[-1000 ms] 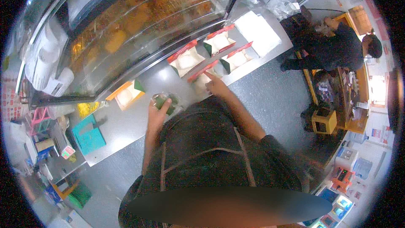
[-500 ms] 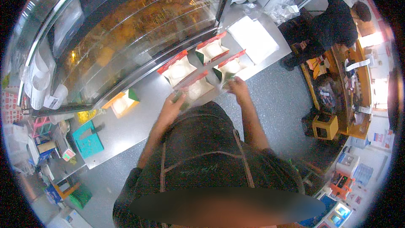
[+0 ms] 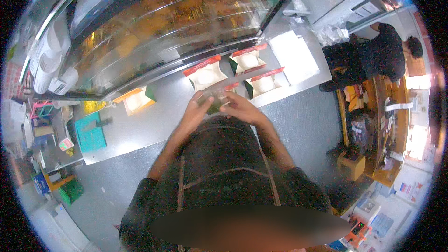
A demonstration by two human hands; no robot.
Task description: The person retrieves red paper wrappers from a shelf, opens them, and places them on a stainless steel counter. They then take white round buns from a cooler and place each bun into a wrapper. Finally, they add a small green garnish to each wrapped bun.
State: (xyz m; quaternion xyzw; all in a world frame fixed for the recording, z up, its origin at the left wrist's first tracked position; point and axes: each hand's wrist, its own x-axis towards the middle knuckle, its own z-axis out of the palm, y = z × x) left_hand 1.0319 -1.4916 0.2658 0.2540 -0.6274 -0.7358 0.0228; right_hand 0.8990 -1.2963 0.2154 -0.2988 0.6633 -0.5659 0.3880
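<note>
My left hand [image 3: 201, 106] and my right hand [image 3: 239, 107] are close together in front of my apron. Both sets of fingers are bent around the green panels of the nearest carton [image 3: 231, 86], whose red edge shows just beyond them; its inside is hidden and details are blurred. Past my hands stand three open red-and-green cartons with white insides: one at the left [image 3: 205, 76], one at the back [image 3: 248, 60] and one at the right [image 3: 264, 85]. Farther left on the steel counter [image 3: 170, 107] sits an open orange-and-green carton [image 3: 136, 101].
A glass display case [image 3: 163, 23] runs along the counter's far side. White sheets [image 3: 295, 58] lie at its right end, a teal board [image 3: 91, 133] at its left. On the right, a person in dark clothes [image 3: 373, 58] bends near wooden shelving [image 3: 380, 116].
My hands have come together from either side of the nearest carton, my right one moving left. The view has turned slightly, shifting the counter and cartons in the picture.
</note>
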